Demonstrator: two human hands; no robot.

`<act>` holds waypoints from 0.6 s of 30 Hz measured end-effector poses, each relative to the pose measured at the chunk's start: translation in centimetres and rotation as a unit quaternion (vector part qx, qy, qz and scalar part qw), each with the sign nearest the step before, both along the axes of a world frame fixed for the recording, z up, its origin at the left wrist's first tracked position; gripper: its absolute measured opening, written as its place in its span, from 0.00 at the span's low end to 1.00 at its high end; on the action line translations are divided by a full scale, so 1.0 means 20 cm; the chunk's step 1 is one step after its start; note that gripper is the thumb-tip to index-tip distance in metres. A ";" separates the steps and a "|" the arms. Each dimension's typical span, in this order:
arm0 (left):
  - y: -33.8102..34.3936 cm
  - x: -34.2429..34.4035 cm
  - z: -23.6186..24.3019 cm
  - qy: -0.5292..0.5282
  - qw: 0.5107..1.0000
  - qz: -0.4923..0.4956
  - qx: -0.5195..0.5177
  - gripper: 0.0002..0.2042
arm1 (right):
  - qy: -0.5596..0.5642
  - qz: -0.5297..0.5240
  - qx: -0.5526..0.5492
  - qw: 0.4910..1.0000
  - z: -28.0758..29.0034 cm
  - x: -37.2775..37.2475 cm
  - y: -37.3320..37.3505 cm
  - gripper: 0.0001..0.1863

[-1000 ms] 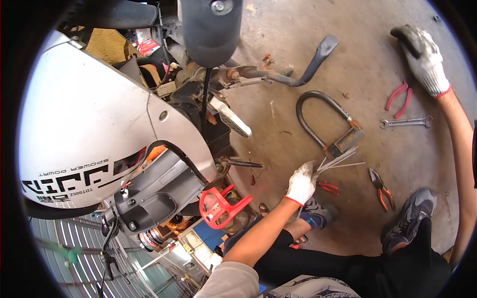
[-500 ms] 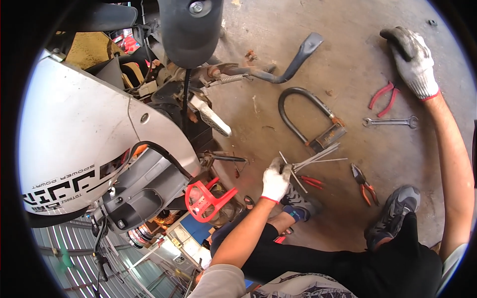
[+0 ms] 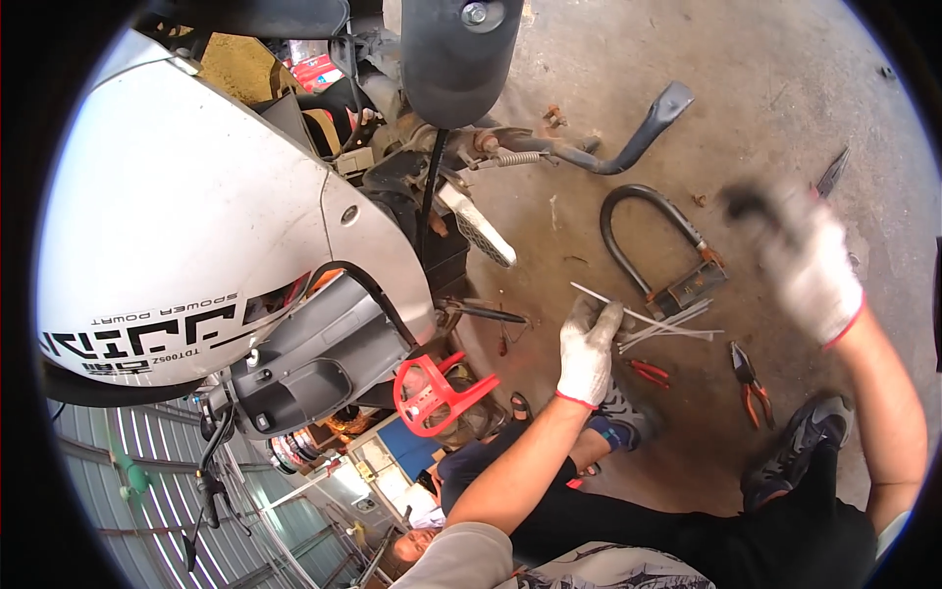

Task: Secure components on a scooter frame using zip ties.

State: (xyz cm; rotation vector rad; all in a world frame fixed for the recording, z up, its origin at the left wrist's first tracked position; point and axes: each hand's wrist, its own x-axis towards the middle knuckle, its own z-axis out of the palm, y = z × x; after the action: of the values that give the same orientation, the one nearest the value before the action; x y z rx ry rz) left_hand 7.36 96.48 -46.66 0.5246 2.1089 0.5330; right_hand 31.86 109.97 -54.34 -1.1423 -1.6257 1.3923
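Observation:
My left hand [image 3: 589, 351], in a white knit glove, is closed with its fingertips pinching a thin white cable tie [image 3: 591, 293] that sticks out on both sides. Just right of it, a loose bunch of cable ties [image 3: 672, 327] lies on the concrete, partly against the body of a dark U-lock [image 3: 687, 289]. My right hand [image 3: 807, 257], gloved and smeared by motion, is over the floor to the right of the lock. Its fingers cannot be made out. Behind it the dark jaws of some pliers [image 3: 832, 173] show; their handles are hidden.
On the left stands a white scooter [image 3: 226, 226] with its kickstand [image 3: 628, 147] reaching over the floor. Near my feet are small red-handled pliers [image 3: 650, 373] and orange-handled pliers [image 3: 754, 393]. A red plastic stool [image 3: 432, 398] and another person [image 3: 417, 542] are beyond my left arm.
My right hand has come down and inward from the upper right, now covering most of the red pliers and wrench. My left hand has drawn slightly off the bunch with one cable tie.

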 end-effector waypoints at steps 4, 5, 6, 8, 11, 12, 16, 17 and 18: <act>0.10 0.09 0.03 -0.057 0.995 0.055 0.053 0.10 | 0.012 0.224 -0.131 0.966 0.06 -0.20 -0.26 0.22; 0.11 0.10 0.03 -0.062 0.994 0.063 0.060 0.10 | 0.013 0.231 -0.142 0.963 0.04 -0.23 -0.31 0.20; 0.11 0.10 0.04 -0.057 0.995 0.062 0.059 0.10 | 0.028 0.235 -0.168 0.957 0.03 -0.28 -0.34 0.19; 0.10 0.09 0.06 -0.055 0.995 0.065 0.056 0.11 | 0.044 0.241 -0.193 0.950 0.02 -0.33 -0.36 0.18; 0.11 0.06 0.06 -0.049 0.996 0.058 0.045 0.12 | 0.071 0.273 -0.233 0.931 0.01 -0.36 -0.34 0.16; 0.12 0.03 0.07 -0.050 0.992 0.076 0.084 0.12 | 0.070 0.258 -0.248 0.931 0.00 -0.35 -0.33 0.16; 0.16 -0.43 0.18 -0.153 0.910 0.255 0.288 0.11 | 0.092 0.228 -0.293 0.924 0.00 -0.39 -0.28 0.17; 0.16 -0.56 0.23 -0.224 0.866 0.289 0.341 0.13 | 0.088 0.240 -0.337 0.906 0.01 -0.39 -0.27 0.17; 0.18 -0.64 0.26 -0.234 0.855 0.287 0.363 0.18 | 0.078 0.226 -0.290 0.927 -0.04 -0.41 -0.31 0.17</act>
State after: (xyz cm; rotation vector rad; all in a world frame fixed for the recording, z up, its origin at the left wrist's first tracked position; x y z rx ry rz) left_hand -5.37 100.04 -41.39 0.1122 1.5095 1.6578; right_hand 23.71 103.84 -55.08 -0.9528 -1.4523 2.3131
